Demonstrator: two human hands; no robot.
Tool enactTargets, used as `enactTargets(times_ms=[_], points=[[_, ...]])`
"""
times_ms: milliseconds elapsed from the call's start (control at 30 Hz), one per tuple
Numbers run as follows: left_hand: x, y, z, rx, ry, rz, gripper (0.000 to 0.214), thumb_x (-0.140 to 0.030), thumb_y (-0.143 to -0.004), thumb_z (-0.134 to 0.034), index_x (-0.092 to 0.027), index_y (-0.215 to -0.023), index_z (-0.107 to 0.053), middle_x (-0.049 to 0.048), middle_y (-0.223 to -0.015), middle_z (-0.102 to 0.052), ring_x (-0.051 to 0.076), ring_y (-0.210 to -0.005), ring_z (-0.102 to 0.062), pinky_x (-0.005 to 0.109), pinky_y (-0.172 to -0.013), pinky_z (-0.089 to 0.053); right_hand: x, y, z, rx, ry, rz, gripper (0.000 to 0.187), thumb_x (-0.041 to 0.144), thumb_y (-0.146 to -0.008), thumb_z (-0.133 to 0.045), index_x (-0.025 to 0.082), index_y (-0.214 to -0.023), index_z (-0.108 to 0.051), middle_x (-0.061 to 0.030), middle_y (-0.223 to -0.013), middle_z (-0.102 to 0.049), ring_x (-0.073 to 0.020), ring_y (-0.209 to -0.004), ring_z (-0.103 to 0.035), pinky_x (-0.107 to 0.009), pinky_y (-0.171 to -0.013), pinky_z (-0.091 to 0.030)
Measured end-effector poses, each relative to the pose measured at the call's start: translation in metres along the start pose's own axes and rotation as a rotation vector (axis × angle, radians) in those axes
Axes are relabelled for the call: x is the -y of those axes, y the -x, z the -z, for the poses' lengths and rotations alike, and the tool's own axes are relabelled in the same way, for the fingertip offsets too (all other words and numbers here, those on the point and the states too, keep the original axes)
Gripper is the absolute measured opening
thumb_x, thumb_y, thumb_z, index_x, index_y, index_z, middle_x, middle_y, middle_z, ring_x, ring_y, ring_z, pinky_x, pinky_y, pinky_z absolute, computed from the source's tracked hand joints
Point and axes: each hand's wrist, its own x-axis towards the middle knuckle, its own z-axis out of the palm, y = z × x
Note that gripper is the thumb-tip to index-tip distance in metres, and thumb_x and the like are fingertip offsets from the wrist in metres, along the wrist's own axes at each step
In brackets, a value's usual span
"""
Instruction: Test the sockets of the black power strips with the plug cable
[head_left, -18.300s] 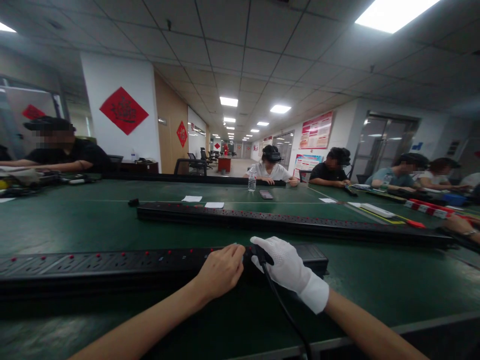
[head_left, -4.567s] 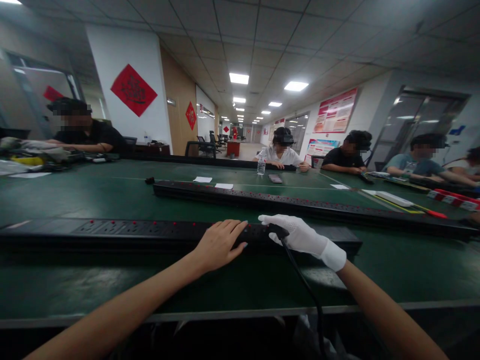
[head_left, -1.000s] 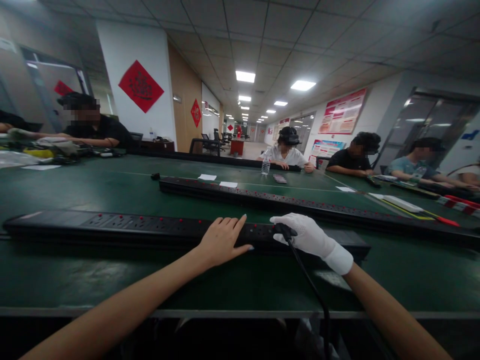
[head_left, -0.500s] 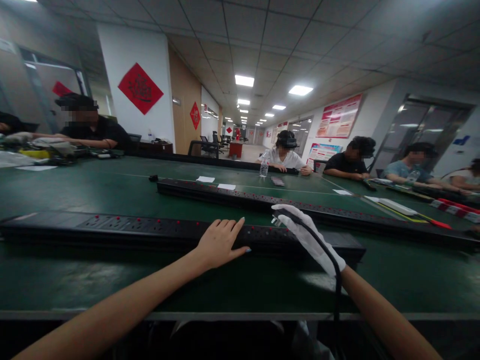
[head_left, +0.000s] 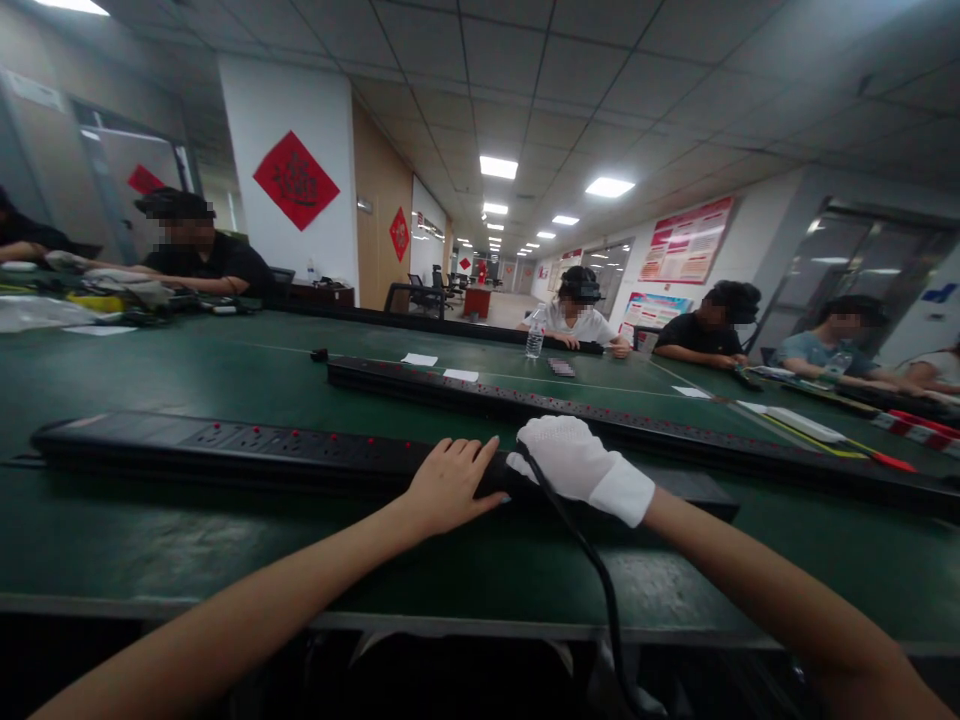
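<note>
A long black power strip [head_left: 225, 447] with red switches lies across the green table [head_left: 187, 380] in front of me. My bare left hand [head_left: 450, 485] lies flat on its top, fingers stretched out. My right hand [head_left: 574, 465], in a white glove, is closed on a black plug [head_left: 519, 462] and presses it onto the strip just right of my left hand. The plug's black cable [head_left: 592, 570] runs down over the table's front edge.
A second long black power strip [head_left: 600, 415] lies further back. Paper slips [head_left: 420, 359], a water bottle [head_left: 534, 333] and a phone [head_left: 561, 367] lie beyond it. Several people sit round the table. Red and white tools [head_left: 885, 445] lie at the right.
Half a second ago my gloved hand was lifted off the strip with the plug; now it is down again, further left, close to my left hand. My left hand has stayed put.
</note>
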Motion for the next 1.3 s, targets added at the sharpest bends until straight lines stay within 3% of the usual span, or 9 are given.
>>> enactTargets(times_ms=[133,333,500,700,867,1000,1133,1300], points=[[0.0,0.0,0.0,-0.008,0.002,-0.008,0.069,-0.061,-0.08,-0.035,-0.014,-0.131,-0.033,0.0129,-0.11,-0.056,0.027,-0.1,-0.051,0.04,-0.087,-0.033,0.019,0.006,-0.008,-0.138,0.078,-0.132,0.043,0.043,-0.089,-0.029,0.015,-0.075,-0.058,-0.0099,-0.071,-0.061,-0.0208,-0.067,-0.059,-0.028,-0.058,-0.037],[0.0,0.0,0.0,-0.01,0.0,-0.003,0.069,-0.062,-0.08,-0.035,-0.015,-0.131,-0.033,0.0127,-0.111,-0.056,0.027,-0.102,-0.05,0.042,-0.088,-0.032,0.016,0.012,-0.039,-0.297,-0.111,-0.168,0.034,0.04,-0.09,-0.032,0.018,-0.088,-0.058,-0.0057,-0.074,-0.062,-0.0143,-0.07,-0.057,-0.022,-0.064,-0.037],[-0.001,0.0,0.001,0.021,0.001,0.01,0.07,-0.062,-0.08,-0.035,-0.015,-0.132,-0.032,0.0131,-0.113,-0.054,0.027,-0.104,-0.049,0.041,-0.09,-0.032,0.018,0.019,-0.045,-0.345,-0.233,-0.162,0.032,0.041,-0.088,-0.038,0.017,-0.102,-0.055,-0.0065,-0.08,-0.062,-0.0145,-0.072,-0.058,-0.023,-0.068,-0.041],[0.001,0.0,-0.001,0.014,0.002,-0.005,0.069,-0.061,-0.08,-0.035,-0.016,-0.132,-0.03,0.0125,-0.117,-0.053,0.027,-0.105,-0.049,0.042,-0.09,-0.032,0.019,0.028,-0.05,-0.372,-0.337,-0.155,0.045,0.039,-0.086,-0.042,0.014,-0.123,-0.042,-0.0125,-0.099,-0.061,-0.0207,-0.087,-0.059,-0.032,-0.076,-0.047],[0.0,0.0,0.001,0.037,0.009,-0.003,0.069,-0.06,-0.081,-0.036,-0.015,-0.133,-0.03,0.0127,-0.116,-0.053,0.027,-0.105,-0.049,0.043,-0.09,-0.032,0.015,0.031,-0.044,-0.351,-0.478,-0.085,0.054,0.037,-0.083,-0.047,0.016,-0.131,-0.033,-0.0126,-0.11,-0.058,-0.0222,-0.098,-0.057,-0.038,-0.084,-0.047],[-0.001,-0.001,0.002,0.04,0.012,0.002,0.069,-0.059,-0.081,-0.036,-0.015,-0.132,-0.03,0.0133,-0.114,-0.054,0.027,-0.105,-0.049,0.042,-0.09,-0.032,0.012,0.031,-0.034,-0.414,-0.587,0.046,0.058,0.028,-0.083,-0.049,0.022,-0.136,-0.026,-0.0097,-0.129,-0.045,-0.0202,-0.116,-0.045,-0.039,-0.096,-0.041],[0.0,-0.001,0.003,0.033,0.015,-0.01,0.067,-0.058,-0.08,-0.038,-0.016,-0.131,-0.031,0.0128,-0.112,-0.055,0.027,-0.103,-0.05,0.042,-0.089,-0.033,0.008,0.032,-0.027,-0.479,-0.49,0.119,0.052,0.024,-0.082,-0.048,0.022,-0.132,-0.034,-0.0091,-0.131,-0.044,-0.0208,-0.122,-0.038,-0.044,-0.102,-0.033],[0.0,-0.001,0.002,0.023,0.01,-0.01,0.067,-0.059,-0.08,-0.038,-0.014,-0.13,-0.033,0.0131,-0.112,-0.055,0.027,-0.103,-0.05,0.042,-0.089,-0.033,-0.001,0.038,-0.023,-0.533,-0.319,0.318,0.047,0.018,-0.081,-0.045,0.023,-0.127,-0.042,-0.0084,-0.125,-0.05,-0.0197,-0.118,-0.043,-0.049,-0.103,-0.027]])
